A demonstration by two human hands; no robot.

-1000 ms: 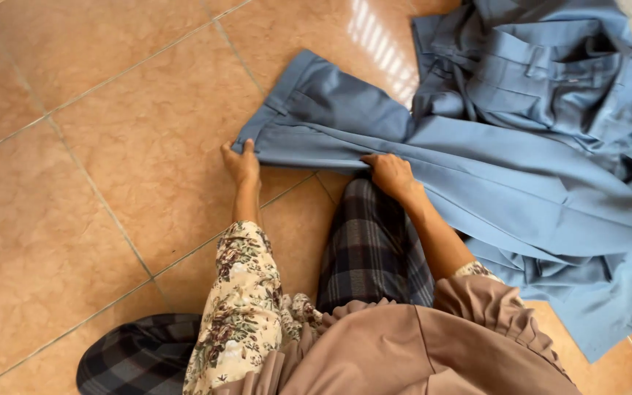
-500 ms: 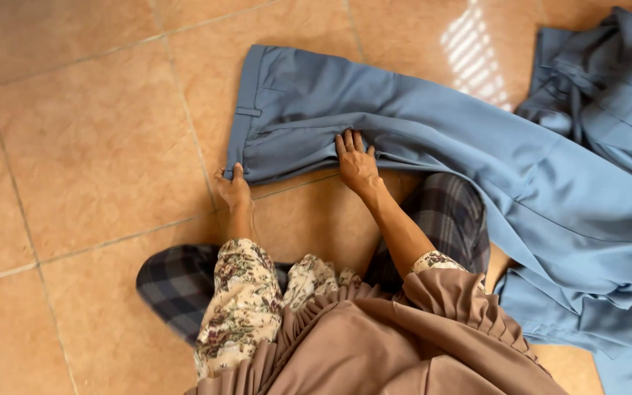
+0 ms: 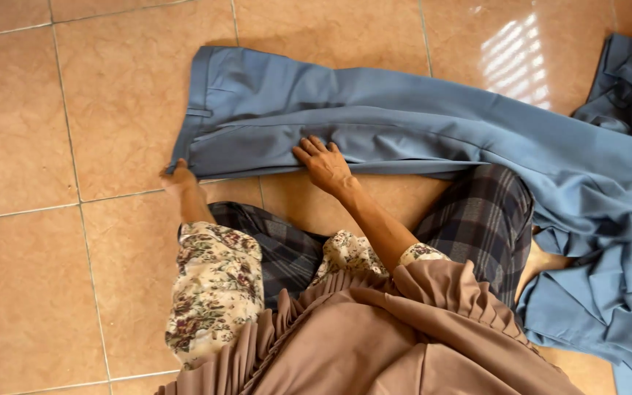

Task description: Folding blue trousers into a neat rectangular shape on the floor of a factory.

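A pair of blue trousers lies flat across the tiled floor, waistband to the left and legs running right. My left hand pinches the near corner of the waistband at the floor. My right hand rests palm down with fingers spread on the trousers' near edge, pressing the cloth flat. Both arms wear floral sleeves, and my legs in dark plaid fabric are folded beneath them.
More blue garments lie crumpled in a heap at the right, reaching the frame's edge. A brown pleated cloth hangs in front of me at the bottom. Tan floor tiles with pale grout lines spread to the left and far side.
The view has shifted so the trousers sit more centred. My left hand moved along to the waistband corner, and my right hand slid along the near edge, flattening the cloth.
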